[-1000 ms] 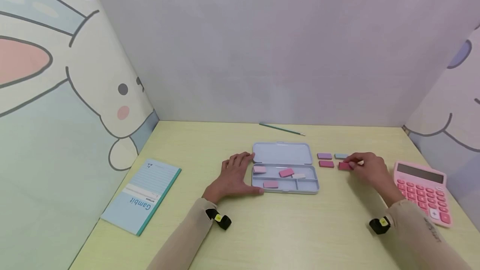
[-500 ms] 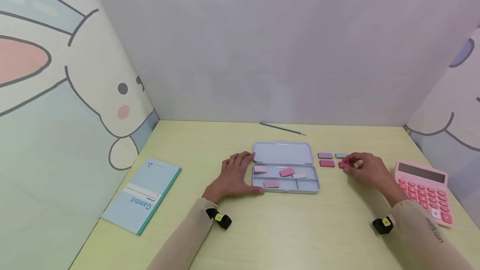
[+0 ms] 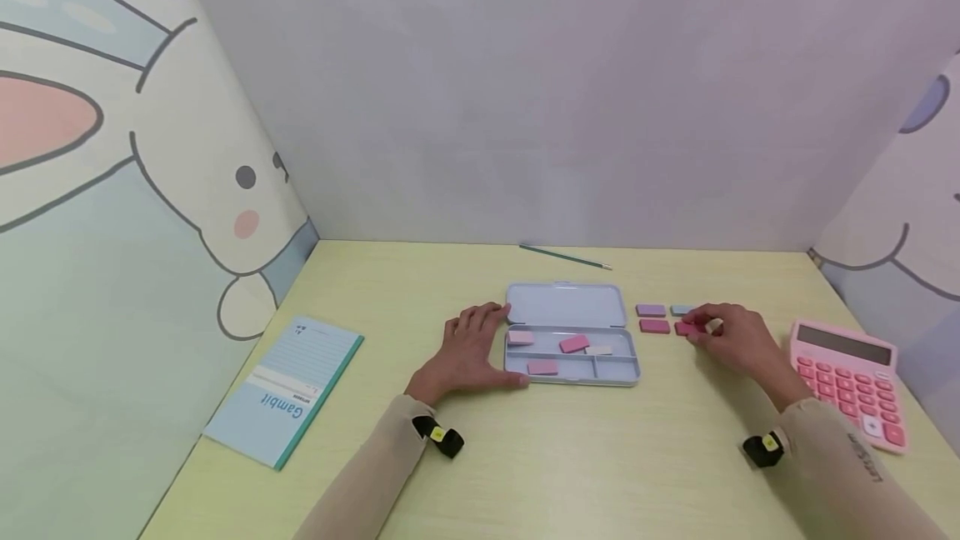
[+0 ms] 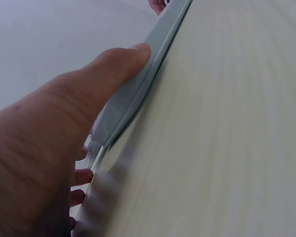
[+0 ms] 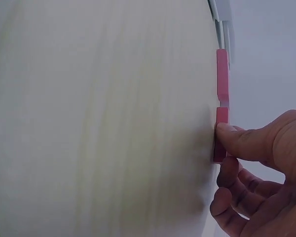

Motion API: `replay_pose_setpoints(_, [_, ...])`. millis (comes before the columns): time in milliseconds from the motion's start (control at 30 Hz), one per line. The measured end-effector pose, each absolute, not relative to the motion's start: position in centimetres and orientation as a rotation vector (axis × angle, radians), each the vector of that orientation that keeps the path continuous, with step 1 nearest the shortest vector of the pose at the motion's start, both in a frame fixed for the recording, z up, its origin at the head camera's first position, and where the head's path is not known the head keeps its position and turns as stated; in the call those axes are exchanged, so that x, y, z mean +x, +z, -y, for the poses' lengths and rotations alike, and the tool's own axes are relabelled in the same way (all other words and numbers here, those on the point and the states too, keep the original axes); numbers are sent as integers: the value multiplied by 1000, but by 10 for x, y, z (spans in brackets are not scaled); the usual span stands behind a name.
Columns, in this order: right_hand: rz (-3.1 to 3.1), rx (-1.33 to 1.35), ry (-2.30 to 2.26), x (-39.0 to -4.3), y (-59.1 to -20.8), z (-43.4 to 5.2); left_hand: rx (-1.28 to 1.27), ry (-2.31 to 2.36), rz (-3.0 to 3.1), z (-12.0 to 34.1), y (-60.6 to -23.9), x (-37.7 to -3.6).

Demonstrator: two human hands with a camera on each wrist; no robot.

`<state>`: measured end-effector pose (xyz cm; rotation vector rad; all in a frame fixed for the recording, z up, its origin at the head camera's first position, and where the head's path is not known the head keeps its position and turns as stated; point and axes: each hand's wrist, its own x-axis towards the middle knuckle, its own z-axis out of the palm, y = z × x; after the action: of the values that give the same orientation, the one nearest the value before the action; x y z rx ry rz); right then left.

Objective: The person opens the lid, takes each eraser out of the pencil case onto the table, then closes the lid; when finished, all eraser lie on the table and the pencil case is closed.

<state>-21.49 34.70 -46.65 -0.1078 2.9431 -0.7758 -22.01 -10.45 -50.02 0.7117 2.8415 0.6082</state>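
1. Here, the deep-pink block [image 3: 683, 328] is a flat, straight-edged rectangle; the pale-lilac box [image 3: 566, 307] is smooth, shallow and round-cornered; the desk [image 3: 585, 457] shows streaky wood grain.
2. Since a second ago, the block has come slightly nearer its magenta neighbour [image 3: 655, 327].
3. Your right grip [image 3: 737, 342] pinches the block's right end, on the desk to the box's right; your spread left grip [image 3: 467, 357] touches the box's near edge with its thumb.

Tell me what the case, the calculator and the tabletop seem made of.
Case: probably smooth plastic with a soft sheen; rounded corners, though painted metal is possible.
Calculator: likely smooth pink plastic; moulded body, raised keys.
Tabletop: wood or printed laminate, smooth; pale streaks like grain.
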Motion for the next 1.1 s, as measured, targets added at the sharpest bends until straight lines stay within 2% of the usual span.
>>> replay_pose_setpoints(300, [-3005, -178, -823, -212, -453, -332, 707, 615, -2839, 105, -498, -219])
replay_pose_setpoints(667, [-3003, -246, -998, -209, -437, -280, 711, 620, -2838, 105, -500, -220])
replay_pose_setpoints(1100, [-2914, -353, -1102, -215, -437, -222, 709, 606, -2838, 105, -501, -221])
